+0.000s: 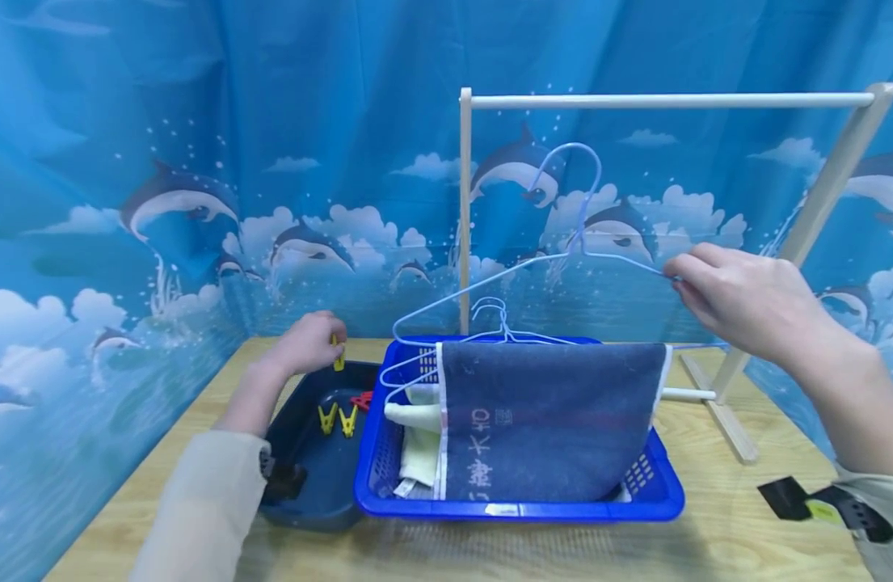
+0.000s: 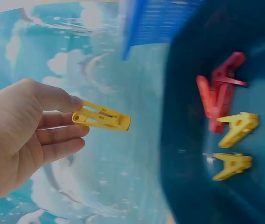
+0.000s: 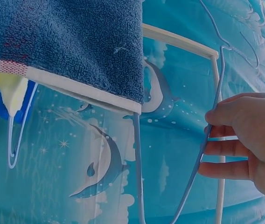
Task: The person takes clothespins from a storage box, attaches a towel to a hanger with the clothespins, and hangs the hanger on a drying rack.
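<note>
My right hand (image 1: 744,299) pinches the right shoulder of a light-blue wire clothes hanger (image 1: 482,284), whose hook points up. A dark blue towel (image 1: 548,428) with white edging hangs folded over the hanger's bottom bar, in front of the blue basket. My left hand (image 1: 311,343) is raised over the far end of the dark tray. Between its thumb and fingers it pinches a yellow clothespin (image 2: 107,119), its free end pointing away from the palm in the left wrist view. Two more yellow clothespins (image 2: 235,165) and some red clothespins (image 2: 222,95) lie in the tray.
The dark tray (image 1: 308,517) stands left of the blue basket (image 1: 417,508). More hangers (image 1: 503,315) and a pale yellow cloth (image 1: 419,453) are in the basket. Behind stands a wooden rack with a white top rail (image 1: 671,101). A dolphin-print curtain (image 1: 199,97) closes off the wooden table (image 1: 781,533).
</note>
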Available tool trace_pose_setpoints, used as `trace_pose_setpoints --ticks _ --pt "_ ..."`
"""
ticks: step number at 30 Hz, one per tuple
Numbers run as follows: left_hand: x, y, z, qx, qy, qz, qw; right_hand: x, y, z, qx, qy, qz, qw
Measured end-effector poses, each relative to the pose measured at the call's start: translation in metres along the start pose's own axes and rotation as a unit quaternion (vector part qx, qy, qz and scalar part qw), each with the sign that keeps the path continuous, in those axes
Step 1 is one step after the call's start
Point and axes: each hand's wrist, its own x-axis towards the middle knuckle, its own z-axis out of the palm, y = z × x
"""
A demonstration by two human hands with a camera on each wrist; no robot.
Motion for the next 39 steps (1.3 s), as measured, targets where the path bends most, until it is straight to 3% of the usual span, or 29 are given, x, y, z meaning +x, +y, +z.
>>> trace_pose_setpoints --ticks 6,16,27,34,39 --pt "-0.010 0.009 -0.021 0.006 0.032 0.011 0.9994 -0.002 0.000 0.003 0.003 -0.004 0.005 1.0000" --pt "-0.025 0.023 -0.030 -0.003 0.055 0.024 0.9982 -0.001 -0.001 0.006 0.004 -0.011 0.012 0.9999" --pt "-0.038 0.046 -0.041 0.002 0.089 0.093 0.9917 -0.002 -0.002 0.007 0.003 -0.016 0.018 0.9997" --pt "-0.050 0.075 -0.050 -0.002 0.102 0.136 0.9855 -0.002 -0.004 0.008 0.000 -0.036 0.041 0.9985" --pt "-0.051 0.094 -0.049 0.011 0.117 0.184 0.9758 -0.001 -0.007 0.009 0.000 -0.041 0.045 0.9981"
